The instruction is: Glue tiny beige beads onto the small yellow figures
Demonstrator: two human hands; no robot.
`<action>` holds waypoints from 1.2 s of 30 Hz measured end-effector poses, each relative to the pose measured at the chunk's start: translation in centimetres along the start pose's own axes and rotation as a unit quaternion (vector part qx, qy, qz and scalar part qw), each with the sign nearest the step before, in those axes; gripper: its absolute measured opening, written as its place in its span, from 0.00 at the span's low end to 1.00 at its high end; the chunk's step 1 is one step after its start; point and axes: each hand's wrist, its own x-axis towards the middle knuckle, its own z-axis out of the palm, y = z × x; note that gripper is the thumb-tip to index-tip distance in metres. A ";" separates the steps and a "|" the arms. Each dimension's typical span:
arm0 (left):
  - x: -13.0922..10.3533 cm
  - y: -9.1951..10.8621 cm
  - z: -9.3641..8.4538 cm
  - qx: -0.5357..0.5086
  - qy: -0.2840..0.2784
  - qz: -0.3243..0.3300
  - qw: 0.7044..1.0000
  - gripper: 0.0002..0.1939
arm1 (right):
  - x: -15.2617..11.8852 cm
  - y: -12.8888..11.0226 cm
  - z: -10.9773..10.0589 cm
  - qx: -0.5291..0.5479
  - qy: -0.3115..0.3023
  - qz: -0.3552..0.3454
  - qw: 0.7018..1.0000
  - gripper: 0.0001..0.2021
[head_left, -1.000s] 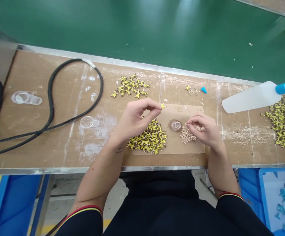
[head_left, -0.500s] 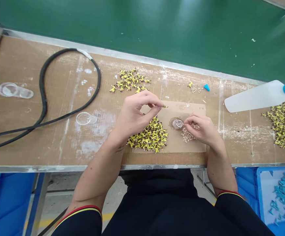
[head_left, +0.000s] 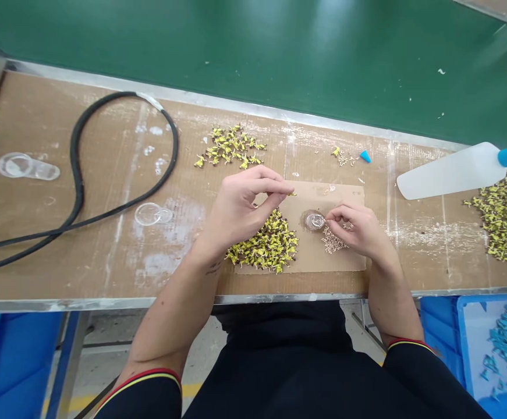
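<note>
Brown cardboard-topped bench [head_left: 105, 244] with white smears, green conveyor belt [head_left: 253, 52] running behind it. Left hand [head_left: 240, 206] pinches a tiny yellow part [head_left: 292, 193] between thumb and forefinger, just above the yellow-and-brown parts heap [head_left: 266, 244]. Right hand [head_left: 360, 230] has its fingertips closed on something too tiny to make out, right beside a small clear round dish [head_left: 315, 220].

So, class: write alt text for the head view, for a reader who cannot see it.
A left hand pinches a tiny yellow piece above a yellow pile on a cardboard mat, while the right hand works at a small clear dish beside pale bits.
</note>
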 end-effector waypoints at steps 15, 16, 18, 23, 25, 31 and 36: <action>-1.7 1.6 4.1 -0.088 0.000 0.069 0.994 0.12 | -0.3 -2.1 0.4 0.225 0.178 -0.068 0.956 0.07; -1.8 1.7 4.3 -0.078 0.002 0.077 0.994 0.11 | -0.3 -2.3 0.6 0.231 0.177 -0.071 0.954 0.08; -1.9 2.0 4.5 -0.062 0.004 0.091 0.994 0.10 | -0.2 -2.5 1.0 0.240 0.167 -0.078 0.953 0.08; -2.1 2.3 5.0 -0.046 0.005 0.115 0.992 0.09 | 0.0 -3.0 1.4 0.252 0.156 -0.087 0.951 0.08; -2.2 2.2 5.1 -0.042 0.009 0.115 0.992 0.09 | 0.0 -3.0 1.5 0.258 0.153 -0.087 0.950 0.08; -2.2 2.2 5.1 -0.032 0.016 0.130 0.991 0.08 | 0.0 -3.1 1.6 0.263 0.157 -0.087 0.948 0.09; -2.3 2.2 5.2 -0.024 0.021 0.136 0.990 0.08 | 0.1 -3.2 1.5 0.250 0.160 -0.091 0.950 0.09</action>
